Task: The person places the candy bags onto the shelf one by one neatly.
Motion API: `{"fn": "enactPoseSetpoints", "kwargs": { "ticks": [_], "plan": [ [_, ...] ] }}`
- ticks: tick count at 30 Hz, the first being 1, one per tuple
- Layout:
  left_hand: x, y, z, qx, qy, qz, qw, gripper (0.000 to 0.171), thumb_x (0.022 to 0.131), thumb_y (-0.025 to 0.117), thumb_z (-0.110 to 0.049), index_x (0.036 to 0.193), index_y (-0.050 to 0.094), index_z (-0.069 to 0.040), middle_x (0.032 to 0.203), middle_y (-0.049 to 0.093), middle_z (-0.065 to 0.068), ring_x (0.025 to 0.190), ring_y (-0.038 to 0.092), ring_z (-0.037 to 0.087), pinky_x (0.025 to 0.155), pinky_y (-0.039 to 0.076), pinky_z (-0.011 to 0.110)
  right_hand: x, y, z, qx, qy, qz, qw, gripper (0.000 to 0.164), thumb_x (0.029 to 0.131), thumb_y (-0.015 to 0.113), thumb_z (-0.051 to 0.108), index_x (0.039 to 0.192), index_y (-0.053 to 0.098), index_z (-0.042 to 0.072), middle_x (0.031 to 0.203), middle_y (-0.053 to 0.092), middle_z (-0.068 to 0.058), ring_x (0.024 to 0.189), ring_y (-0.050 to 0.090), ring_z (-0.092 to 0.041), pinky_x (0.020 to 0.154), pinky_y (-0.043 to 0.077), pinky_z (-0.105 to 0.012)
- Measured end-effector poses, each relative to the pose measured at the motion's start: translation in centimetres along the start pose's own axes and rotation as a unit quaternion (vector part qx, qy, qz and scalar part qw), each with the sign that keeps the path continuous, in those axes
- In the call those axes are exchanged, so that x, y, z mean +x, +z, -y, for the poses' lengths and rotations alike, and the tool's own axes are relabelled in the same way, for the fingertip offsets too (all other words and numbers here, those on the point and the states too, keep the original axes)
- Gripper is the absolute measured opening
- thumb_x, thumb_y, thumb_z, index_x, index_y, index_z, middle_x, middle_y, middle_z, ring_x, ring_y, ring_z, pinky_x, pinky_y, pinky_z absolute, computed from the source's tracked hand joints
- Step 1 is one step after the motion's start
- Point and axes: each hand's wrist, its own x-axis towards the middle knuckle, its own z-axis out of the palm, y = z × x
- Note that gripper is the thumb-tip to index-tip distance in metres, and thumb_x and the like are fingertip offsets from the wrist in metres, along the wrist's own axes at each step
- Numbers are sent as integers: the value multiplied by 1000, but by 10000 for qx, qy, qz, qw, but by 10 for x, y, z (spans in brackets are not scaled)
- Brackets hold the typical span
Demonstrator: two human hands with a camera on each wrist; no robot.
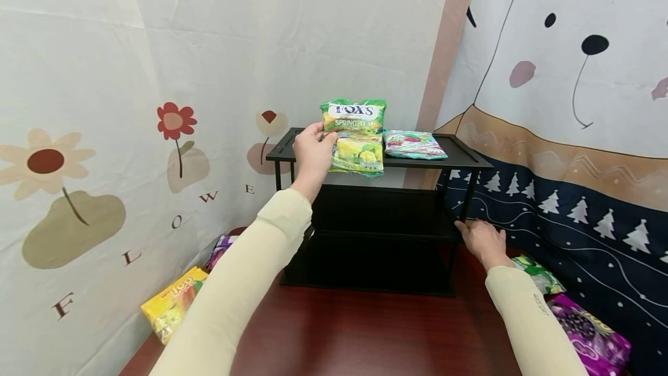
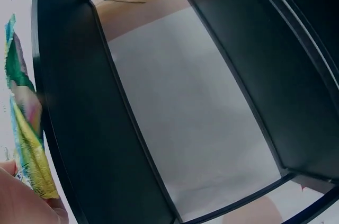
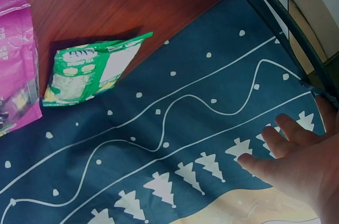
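at the centre of the head frame, the left hand [image 1: 315, 152] pinches the left edge of a green-and-yellow plastic packet marked fox's spring tea [image 1: 360, 152], thumb in front, and holds it upright. the packet overlaps the front of the top board of a black 3-tier metal rack [image 1: 461, 158]; whether it touches that board, i cannot tell. in the left wrist view, the packet sits at the left edge of the frame, seen side-on beside the dark board.

just right of centre, a teal, white and red plastic packet with cherry pictures [image 1: 414, 145] lies flat on the top board, its left end next to the held packet.

at the right of the head frame, the right hand [image 1: 482, 239] touches the rack's right post near the middle board; in the right wrist view its visible fingers are extended and spread, grasping no packet.

the rack stands on a dark red wooden bench [image 1: 355, 332]. at lower left are a yellow plastic packet [image 1: 174, 300] and, behind it, a purple plastic packet [image 1: 221, 245]. at lower right, a green-and-white plastic packet [image 1: 537, 274] lies above a magenta plastic packet with dark berries [image 1: 587, 332].
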Motion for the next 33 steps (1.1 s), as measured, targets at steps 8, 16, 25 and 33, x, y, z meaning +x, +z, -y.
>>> {"fn": "enactPoseSetpoints", "kwargs": {
  "ticks": [8,16,25,33],
  "plan": [
    [9,-2,-4,1224,115,99,9924,42,97,66,-15,138,59,-9,124,68,10,103,66,22,81,52,33,1,3,1,15,-29,-32,10000,57,107,39,37,134,54,-12,139,46,-35,130,37,-53,104,17,-73],
    [4,-14,1,1916,952,607,9750,40,103,55,-25,141,57,-12,142,56,6,132,49,23,108,38,42,2,2,1,5,-68,-46,10000,57,107,39,37,133,54,-12,139,46,-35,129,38,-53,103,18,-74],
    [-13,-21,14,2865,3505,1040,8856,37,100,61,-34,124,69,-7,125,67,10,121,58,26,108,38,42,3,3,-1,-1,-62,-65,10000,58,108,38,38,133,54,-12,139,46,-35,130,37,-53,104,17,-74],
    [-21,-24,31,3583,5572,862,7441,38,85,77,-23,119,70,-6,122,65,14,114,61,29,105,41,45,1,2,-2,-26,-90,-98,9999,57,107,38,37,132,55,-12,137,47,-35,127,39,-53,102,19,-73]
  ]
}}
